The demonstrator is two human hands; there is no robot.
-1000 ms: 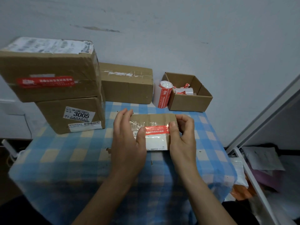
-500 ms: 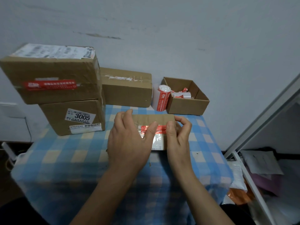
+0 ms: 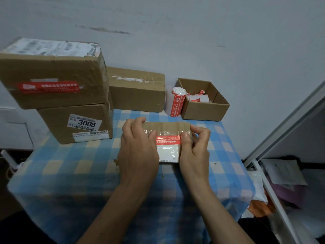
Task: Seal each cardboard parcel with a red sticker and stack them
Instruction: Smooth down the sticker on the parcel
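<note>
On tablecloth (image 3: 70, 164), left hand (image 3: 139, 152), right hand (image 3: 195, 152) grip parcel (image 3: 167, 127), thumbing sticker (image 3: 168, 140).

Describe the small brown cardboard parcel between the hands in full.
The small brown cardboard parcel lies flat on the blue checked tablecloth. Glossy clear tape, a red sticker strip with white print and a white label cover its top. The left hand grips its left end, the right hand its right; both thumbs press the sticker's ends.

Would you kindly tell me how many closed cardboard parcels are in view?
4: the top parcel stacked on the 3005 parcel at left; a third parcel by the wall; a small parcel between the left hand and right hand. More may hide behind them.
</note>
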